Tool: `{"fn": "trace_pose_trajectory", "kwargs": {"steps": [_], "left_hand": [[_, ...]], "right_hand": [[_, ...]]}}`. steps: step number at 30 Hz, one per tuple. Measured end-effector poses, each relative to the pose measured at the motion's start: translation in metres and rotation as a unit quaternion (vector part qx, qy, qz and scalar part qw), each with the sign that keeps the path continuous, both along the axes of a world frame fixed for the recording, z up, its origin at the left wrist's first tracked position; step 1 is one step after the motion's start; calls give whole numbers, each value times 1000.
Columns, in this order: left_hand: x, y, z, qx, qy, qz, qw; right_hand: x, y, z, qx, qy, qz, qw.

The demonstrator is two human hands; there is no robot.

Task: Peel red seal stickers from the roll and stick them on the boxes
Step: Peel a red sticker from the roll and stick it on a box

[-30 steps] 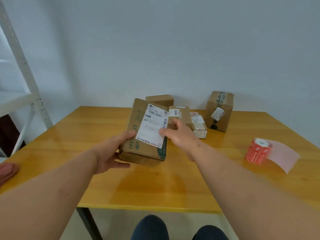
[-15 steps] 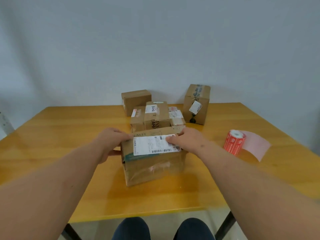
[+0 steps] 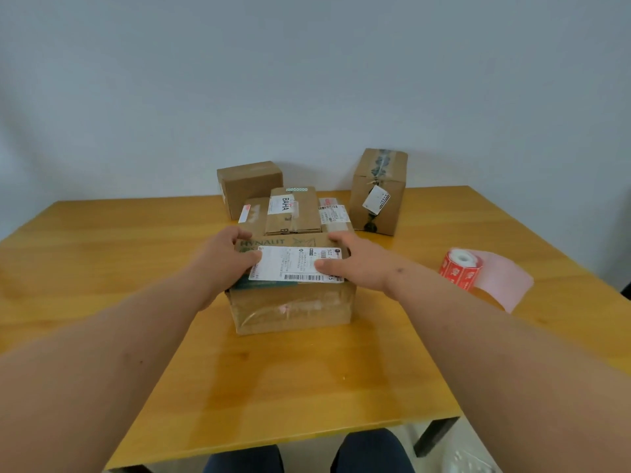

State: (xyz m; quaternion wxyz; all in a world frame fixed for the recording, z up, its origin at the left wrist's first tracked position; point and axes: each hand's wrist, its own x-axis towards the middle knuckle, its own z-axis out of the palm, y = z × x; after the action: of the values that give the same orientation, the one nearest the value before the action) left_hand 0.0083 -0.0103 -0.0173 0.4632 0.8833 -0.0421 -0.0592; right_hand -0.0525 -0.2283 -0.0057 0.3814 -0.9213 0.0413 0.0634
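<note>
Cardboard box (image 3: 293, 305) on the wooden table (image 3: 307, 380), between both hands. Left hand (image 3: 223, 256) gripping its left top edge, fingers curled over the far side, thumb on the white label (image 3: 295, 264). Right hand (image 3: 355, 264) gripping the right top edge likewise, thumb pressed on the label. Red roll (image 3: 461, 268) lying well to the right, untouched, liner trailing. More boxes (image 3: 293, 211) grouped behind.

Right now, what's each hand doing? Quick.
Left hand: grips the left end of the near box, thumb on its shipping label.
Right hand: grips the right end of the same box.
</note>
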Motion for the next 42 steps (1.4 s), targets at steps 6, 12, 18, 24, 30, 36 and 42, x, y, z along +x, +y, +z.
{"fn": "trace_pose_trajectory", "kwargs": {"steps": [6,12,18,24,30,36,42], "left_hand": [[-8,-25,14,202,-182,13,962],[-39,-81,37,220,-248,-82,940],[-71,-155,38,170,-271,-167,933],[-83,-207,22,146,-247,-247,926],[-76,-245,-1,172,-205,-301,915],[-58,-275,-20,226,-141,-346,900],[-35,-278,-30,201,-168,-335,905]], "right_hand": [[0,-10,-9,-94,-135,-109,980],[-26,-55,1,-228,-224,-199,926],[-63,-131,2,-234,-111,-364,895],[-80,-170,-22,-248,32,-344,905],[-81,-176,-23,-170,-27,-321,931],[-75,-179,-28,-21,-30,-211,977],[-71,-178,-25,173,55,-160,970]]}}
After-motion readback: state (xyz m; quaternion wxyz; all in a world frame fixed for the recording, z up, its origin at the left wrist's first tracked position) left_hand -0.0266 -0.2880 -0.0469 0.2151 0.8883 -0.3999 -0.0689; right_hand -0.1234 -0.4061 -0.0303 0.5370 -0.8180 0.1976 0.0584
